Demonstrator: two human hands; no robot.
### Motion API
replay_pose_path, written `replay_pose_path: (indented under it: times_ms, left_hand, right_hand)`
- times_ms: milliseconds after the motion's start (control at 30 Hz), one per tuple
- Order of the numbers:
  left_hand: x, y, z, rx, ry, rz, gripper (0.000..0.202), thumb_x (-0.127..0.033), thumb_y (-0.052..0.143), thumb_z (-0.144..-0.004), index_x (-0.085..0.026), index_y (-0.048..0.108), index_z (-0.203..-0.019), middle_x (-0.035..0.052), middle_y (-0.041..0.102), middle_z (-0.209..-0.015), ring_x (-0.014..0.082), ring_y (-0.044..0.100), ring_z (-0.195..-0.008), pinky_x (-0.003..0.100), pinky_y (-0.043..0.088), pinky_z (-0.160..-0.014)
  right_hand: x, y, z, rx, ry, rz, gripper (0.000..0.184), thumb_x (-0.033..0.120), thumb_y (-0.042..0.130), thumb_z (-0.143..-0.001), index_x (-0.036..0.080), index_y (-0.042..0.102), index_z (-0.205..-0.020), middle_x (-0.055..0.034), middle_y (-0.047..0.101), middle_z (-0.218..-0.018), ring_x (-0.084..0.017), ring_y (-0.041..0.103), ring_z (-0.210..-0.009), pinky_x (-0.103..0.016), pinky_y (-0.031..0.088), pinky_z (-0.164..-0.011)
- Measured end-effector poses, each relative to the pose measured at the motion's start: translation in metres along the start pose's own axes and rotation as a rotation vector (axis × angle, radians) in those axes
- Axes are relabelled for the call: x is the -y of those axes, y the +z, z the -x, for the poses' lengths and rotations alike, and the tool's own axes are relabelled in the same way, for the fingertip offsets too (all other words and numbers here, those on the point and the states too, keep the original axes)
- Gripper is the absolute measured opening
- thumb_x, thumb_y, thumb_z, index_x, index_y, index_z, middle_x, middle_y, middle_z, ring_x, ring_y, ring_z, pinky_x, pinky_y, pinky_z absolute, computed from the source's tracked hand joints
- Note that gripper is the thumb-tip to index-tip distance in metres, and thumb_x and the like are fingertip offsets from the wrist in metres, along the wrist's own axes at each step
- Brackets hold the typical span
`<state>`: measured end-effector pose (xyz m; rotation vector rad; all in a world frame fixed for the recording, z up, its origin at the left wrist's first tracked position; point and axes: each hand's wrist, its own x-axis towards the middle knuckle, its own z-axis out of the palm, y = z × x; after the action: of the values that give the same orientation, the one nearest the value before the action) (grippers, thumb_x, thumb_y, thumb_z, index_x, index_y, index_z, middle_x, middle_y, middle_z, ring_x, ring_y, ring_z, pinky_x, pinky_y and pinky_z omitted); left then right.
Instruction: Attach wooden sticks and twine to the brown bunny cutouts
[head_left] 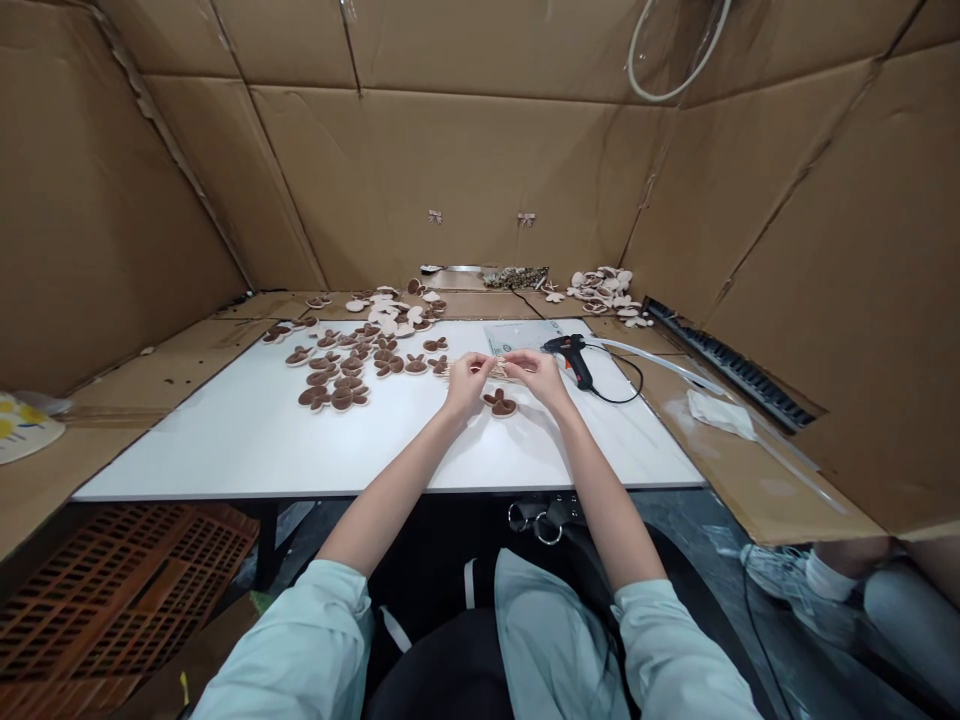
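Note:
My left hand (pixel 469 378) and my right hand (pixel 536 374) meet over the white board, fingers pinched together. Between the fingertips is a small pale beige piece (pixel 497 369); its kind is too small to make out and partly hidden by the fingers. Just below the hands, nearer to me, a brown bunny-shaped patch (pixel 500 403) with a pale edge lies flat. A black glue gun (pixel 571 358) with an orange trigger rests to the right of my right hand. Several more brown bunny-shaped patches (pixel 349 383) are spread left of my left hand.
Cardboard walls (pixel 450 150) enclose the white board (pixel 247 450). Pale patches are heaped at the back left (pixel 390 312) and back right (pixel 602 288). A clear glue stick (pixel 652 358) trails from the gun. An orange crate (pixel 127 600) stands below left; another person's shoe (pixel 802 590) shows lower right.

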<state>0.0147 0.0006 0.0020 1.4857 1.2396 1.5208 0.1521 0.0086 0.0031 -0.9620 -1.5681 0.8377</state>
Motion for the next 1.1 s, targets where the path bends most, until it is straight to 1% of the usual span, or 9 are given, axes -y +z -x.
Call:
replay_pose_path:
  times_ms: [167, 233, 333, 400, 467, 600, 767, 900, 1100]
  left_hand:
    - [0.000, 0.000, 0.001, 0.046, -0.087, 0.155, 0.012, -0.027, 0.058, -0.065, -0.016, 0.058, -0.060, 0.0002, 0.059, -0.063, 0.0134, 0.053, -0.067, 0.025, 0.038, -0.066]
    - [0.000, 0.001, 0.000, 0.080, -0.223, 0.301, 0.015, -0.031, 0.056, -0.068, -0.017, 0.058, -0.061, 0.0000, 0.059, -0.065, 0.0127, 0.053, -0.065, 0.025, 0.039, -0.065]
    - [0.000, 0.003, 0.000, 0.216, -0.448, 0.518, 0.020, -0.037, 0.057, -0.069, -0.017, 0.060, -0.067, 0.0021, 0.062, -0.069, 0.0127, 0.057, -0.065, 0.026, 0.042, -0.068]
    - [0.001, 0.003, 0.001, 0.303, -0.503, 0.594, 0.021, -0.035, 0.062, -0.067, -0.015, 0.062, -0.071, 0.0039, 0.064, -0.072, 0.0132, 0.059, -0.069, 0.027, 0.043, -0.073]
    - [0.001, 0.002, 0.002, 0.329, -0.505, 0.623, 0.019, -0.030, 0.067, -0.065, -0.014, 0.063, -0.074, 0.0044, 0.065, -0.074, 0.0126, 0.061, -0.072, 0.027, 0.044, -0.078]
    - [0.002, 0.000, 0.003, 0.310, -0.498, 0.624, 0.017, -0.023, 0.071, -0.061, -0.013, 0.065, -0.072, 0.0029, 0.065, -0.070, 0.0094, 0.060, -0.067, 0.027, 0.044, -0.080]
    - [0.002, 0.000, 0.002, 0.265, -0.412, 0.537, 0.025, -0.031, 0.076, -0.051, -0.013, 0.068, -0.067, 0.0042, 0.065, -0.065, 0.0119, 0.059, -0.063, 0.030, 0.046, -0.075]
    - [0.000, 0.000, 0.003, 0.244, -0.305, 0.443, 0.033, -0.040, 0.077, -0.045, -0.013, 0.069, -0.064, 0.0059, 0.066, -0.064, 0.0158, 0.059, -0.066, 0.033, 0.046, -0.073]
    - [-0.002, 0.001, 0.004, 0.156, -0.187, 0.399, 0.028, -0.039, 0.073, -0.051, -0.013, 0.069, -0.061, 0.0046, 0.066, -0.062, 0.0157, 0.058, -0.065, 0.033, 0.046, -0.072]
  right_hand:
    - [-0.002, -0.001, -0.001, 0.000, 0.015, 0.018, 0.016, 0.030, 0.060, -0.066, 0.016, 0.066, -0.071, -0.0036, 0.067, -0.068, -0.016, 0.062, -0.062, -0.030, 0.050, -0.065]
    - [-0.002, -0.001, -0.001, -0.012, 0.005, 0.032, 0.016, 0.029, 0.058, -0.067, 0.016, 0.067, -0.071, -0.0037, 0.067, -0.069, -0.016, 0.061, -0.063, -0.030, 0.049, -0.064]
    - [0.000, 0.000, 0.000, -0.038, -0.063, 0.098, 0.015, 0.028, 0.058, -0.068, 0.017, 0.068, -0.070, -0.0048, 0.068, -0.074, -0.016, 0.061, -0.069, -0.028, 0.048, -0.065]
    - [0.001, 0.000, 0.000, -0.051, -0.116, 0.150, 0.015, 0.028, 0.058, -0.069, 0.018, 0.068, -0.070, -0.0052, 0.067, -0.076, -0.016, 0.060, -0.071, -0.027, 0.047, -0.065]
    - [0.002, 0.000, 0.001, -0.056, -0.149, 0.189, 0.015, 0.028, 0.057, -0.069, 0.018, 0.068, -0.069, -0.0054, 0.067, -0.077, -0.016, 0.059, -0.072, -0.026, 0.046, -0.063]
    - [0.002, 0.001, 0.001, -0.045, -0.134, 0.204, 0.015, 0.026, 0.055, -0.070, 0.017, 0.067, -0.070, -0.0040, 0.067, -0.075, -0.015, 0.059, -0.070, -0.026, 0.045, -0.064]
    - [-0.001, 0.002, 0.001, 0.001, -0.085, 0.188, 0.015, 0.026, 0.052, -0.072, 0.018, 0.064, -0.072, -0.0017, 0.066, -0.068, -0.015, 0.059, -0.064, -0.027, 0.046, -0.065]
    - [-0.001, 0.003, 0.002, -0.025, -0.059, 0.194, 0.014, 0.026, 0.050, -0.072, 0.018, 0.061, -0.071, -0.0017, 0.066, -0.067, -0.016, 0.061, -0.065, -0.030, 0.048, -0.068]
    - [0.004, 0.010, 0.004, -0.111, 0.028, 0.002, 0.013, 0.032, 0.055, -0.070, 0.019, 0.057, -0.067, -0.0029, 0.065, -0.066, -0.019, 0.064, -0.067, -0.033, 0.054, -0.068]
